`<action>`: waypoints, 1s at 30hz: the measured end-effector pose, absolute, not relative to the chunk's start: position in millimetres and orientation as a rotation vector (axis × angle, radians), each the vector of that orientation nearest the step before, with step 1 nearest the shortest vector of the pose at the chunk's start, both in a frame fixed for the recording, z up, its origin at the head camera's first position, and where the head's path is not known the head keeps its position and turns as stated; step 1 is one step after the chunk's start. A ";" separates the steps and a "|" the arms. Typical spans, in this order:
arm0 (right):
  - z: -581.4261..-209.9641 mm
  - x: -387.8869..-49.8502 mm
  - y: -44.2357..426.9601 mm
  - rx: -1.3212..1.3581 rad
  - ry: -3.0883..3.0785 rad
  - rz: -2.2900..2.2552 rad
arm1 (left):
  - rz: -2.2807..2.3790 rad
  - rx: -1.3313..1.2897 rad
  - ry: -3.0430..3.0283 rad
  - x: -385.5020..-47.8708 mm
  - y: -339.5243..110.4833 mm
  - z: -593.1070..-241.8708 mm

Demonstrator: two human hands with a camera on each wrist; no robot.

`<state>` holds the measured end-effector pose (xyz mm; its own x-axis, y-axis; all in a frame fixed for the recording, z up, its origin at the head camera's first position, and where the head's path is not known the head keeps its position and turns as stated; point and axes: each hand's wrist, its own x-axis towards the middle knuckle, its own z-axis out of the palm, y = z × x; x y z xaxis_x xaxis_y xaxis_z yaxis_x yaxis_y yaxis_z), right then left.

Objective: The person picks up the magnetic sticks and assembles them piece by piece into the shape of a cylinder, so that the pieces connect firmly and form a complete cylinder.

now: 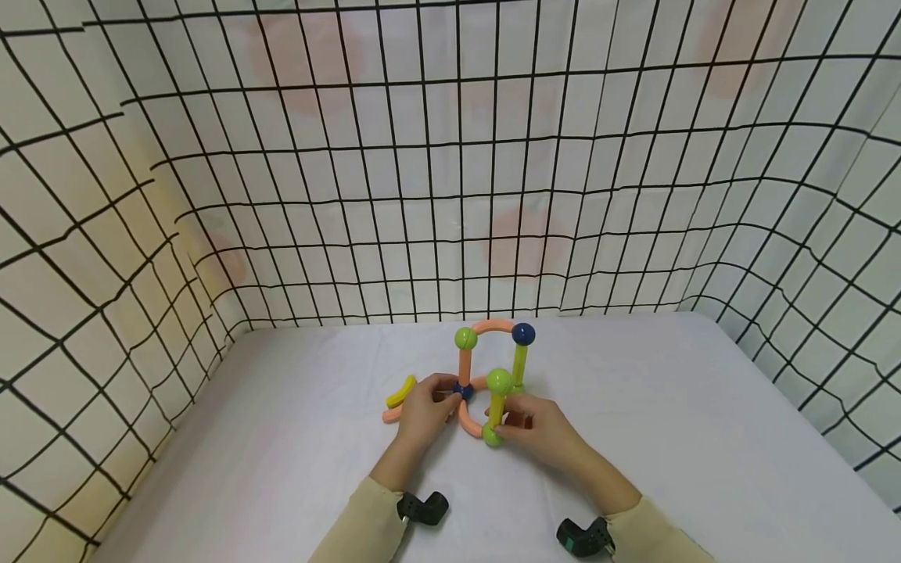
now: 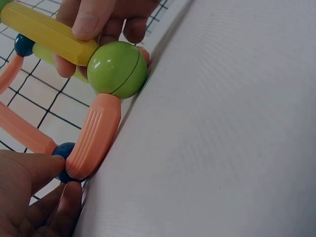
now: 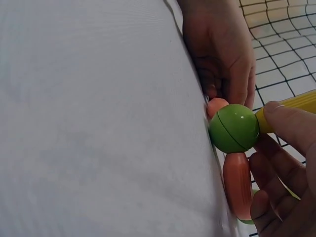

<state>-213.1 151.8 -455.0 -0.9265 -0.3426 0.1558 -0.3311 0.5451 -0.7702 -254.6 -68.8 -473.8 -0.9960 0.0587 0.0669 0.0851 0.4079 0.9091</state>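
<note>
A frame of ball-and-rod building toy pieces stands on the table in the head view. My left hand pinches a dark blue ball at its base, between thumb and fingers. A curved orange rod joins that ball to a green ball on the table. Rising from the green ball is an upright yellow rod, topped by another green ball. My right hand grips this yellow rod low down, its thumb on the side. Behind stand an orange upright and a light green upright, bridged by a curved orange rod.
Loose pieces lie left of my left hand: a curved yellow rod and an orange rod, partly hidden by the hand. A black wire grid encloses the back and sides of the white table.
</note>
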 end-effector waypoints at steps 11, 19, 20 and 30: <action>-464.7 -214.4 150.9 -0.719 2.809 -1.412 | -1.719 -0.130 -2.607 -257.5 -68.2 -471.9; -471.8 -214.7 150.5 -0.779 2.852 -1.457 | -1.745 -0.163 -2.591 -263.0 -65.0 -469.6; -472.0 -214.4 150.2 -0.778 2.852 -1.460 | -1.740 -0.168 -2.592 -263.4 -64.7 -469.6; -472.2 -211.5 147.8 -0.747 2.866 -1.487 | -1.706 -0.181 -2.619 -266.5 -64.4 -468.5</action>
<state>-211.5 147.8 -472.2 -0.8844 -0.3098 0.3491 -0.4638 0.4994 -0.7318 -266.5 -64.4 -468.5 -0.9933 0.0907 0.0718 0.1023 0.3994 0.9110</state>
